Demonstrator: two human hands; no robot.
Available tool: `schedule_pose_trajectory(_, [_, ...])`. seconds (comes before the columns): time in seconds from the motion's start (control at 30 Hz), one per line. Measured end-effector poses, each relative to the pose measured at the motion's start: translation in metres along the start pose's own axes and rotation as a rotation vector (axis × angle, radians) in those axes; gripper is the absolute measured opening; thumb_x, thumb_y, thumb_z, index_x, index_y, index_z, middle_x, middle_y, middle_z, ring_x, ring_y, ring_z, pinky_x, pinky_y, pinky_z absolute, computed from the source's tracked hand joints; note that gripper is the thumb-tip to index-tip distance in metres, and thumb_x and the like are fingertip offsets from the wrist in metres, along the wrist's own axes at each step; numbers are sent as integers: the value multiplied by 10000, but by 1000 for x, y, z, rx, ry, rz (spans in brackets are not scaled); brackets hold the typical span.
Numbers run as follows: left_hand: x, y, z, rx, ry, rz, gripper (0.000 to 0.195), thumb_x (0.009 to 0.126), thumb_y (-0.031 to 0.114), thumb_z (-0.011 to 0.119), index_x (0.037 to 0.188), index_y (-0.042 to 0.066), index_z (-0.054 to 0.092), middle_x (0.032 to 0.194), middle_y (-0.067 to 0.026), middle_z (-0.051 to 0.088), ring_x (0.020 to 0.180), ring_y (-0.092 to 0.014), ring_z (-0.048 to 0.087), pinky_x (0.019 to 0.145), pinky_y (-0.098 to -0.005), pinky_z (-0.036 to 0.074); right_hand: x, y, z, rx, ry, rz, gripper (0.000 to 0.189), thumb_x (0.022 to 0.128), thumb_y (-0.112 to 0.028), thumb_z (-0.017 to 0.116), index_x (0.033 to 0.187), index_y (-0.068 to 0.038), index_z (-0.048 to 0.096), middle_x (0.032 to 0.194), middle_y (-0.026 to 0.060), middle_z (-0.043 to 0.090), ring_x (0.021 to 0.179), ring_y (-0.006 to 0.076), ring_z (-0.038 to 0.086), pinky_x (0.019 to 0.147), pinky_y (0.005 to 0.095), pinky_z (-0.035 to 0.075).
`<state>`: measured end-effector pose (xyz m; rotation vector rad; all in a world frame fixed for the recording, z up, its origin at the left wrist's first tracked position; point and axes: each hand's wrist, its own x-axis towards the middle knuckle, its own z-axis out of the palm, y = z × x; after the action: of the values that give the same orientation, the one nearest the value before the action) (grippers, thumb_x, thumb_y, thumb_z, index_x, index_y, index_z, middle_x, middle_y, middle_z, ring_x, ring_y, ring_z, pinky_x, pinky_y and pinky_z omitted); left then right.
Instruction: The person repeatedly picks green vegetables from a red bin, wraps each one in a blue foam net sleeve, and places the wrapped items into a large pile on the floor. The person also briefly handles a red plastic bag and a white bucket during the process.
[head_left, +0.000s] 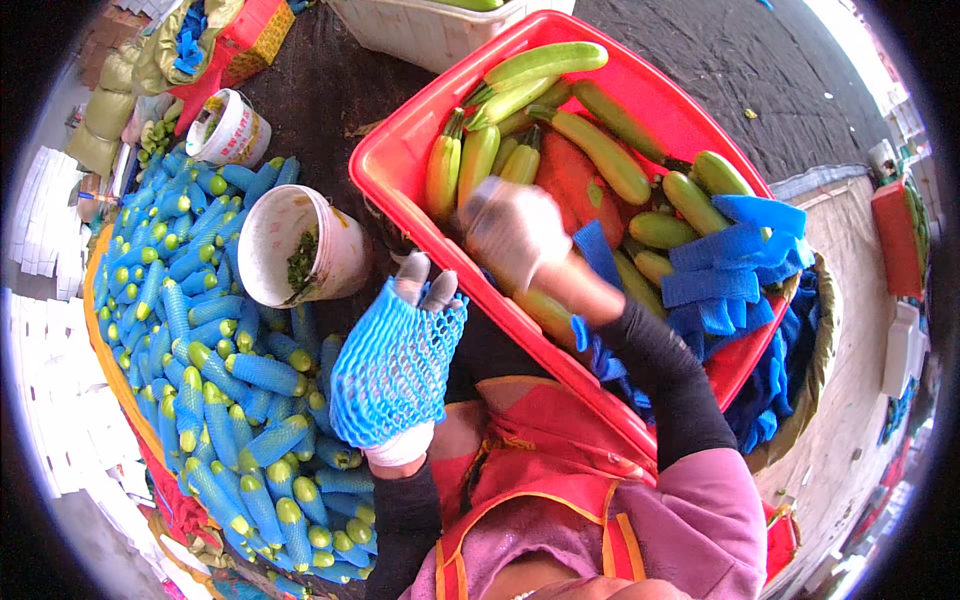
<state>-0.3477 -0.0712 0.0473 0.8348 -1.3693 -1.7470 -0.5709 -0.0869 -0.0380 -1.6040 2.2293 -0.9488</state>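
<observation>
My left hand (401, 352), in a glove, has a blue foam net sleeve (394, 367) stretched over it; grey gloved fingertips poke out of its top. No zucchini shows in that sleeve. My right hand (517, 225), gloved and blurred by motion, is inside the red plastic tub (401, 184), over the zucchini (476, 161) near its left wall. Whether it grips one cannot be told. More zucchini (600, 154) lie around a red thing in the tub. Flat blue net sleeves (709, 289) are heaped at the tub's right corner.
A big pile of zucchini in blue nets (217, 375) lies at left. A white bucket (341, 251) with green scraps stands between pile and tub, a smaller bucket (244, 135) behind it. A white bin (412, 34) stands beyond the tub. A sack of blue nets (787, 375) sits at right.
</observation>
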Motion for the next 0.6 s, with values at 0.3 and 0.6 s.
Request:
schedule_pose_trajectory(0.3, [24,-71,-44,-296,2,-295,462,872,184,720,1226,-96,624,1144,-212,700,844,-322,708,761,-472,611,135,187,4,-602,79,354,598,806,-304,753,1329,-77,570,1234,180,627,1217,372,583,995,494,485])
schedule_pose_trajectory(0.6, [-17,-43,-62,1040,-104,766,148,854,155,628,905,71,739,859,-65,764,793,-247,736,826,-360,599,6,122,-48,-343,244,44,555,628,-210,898,1095,-104,616,1122,160,648,1037,369,633,884,480,521])
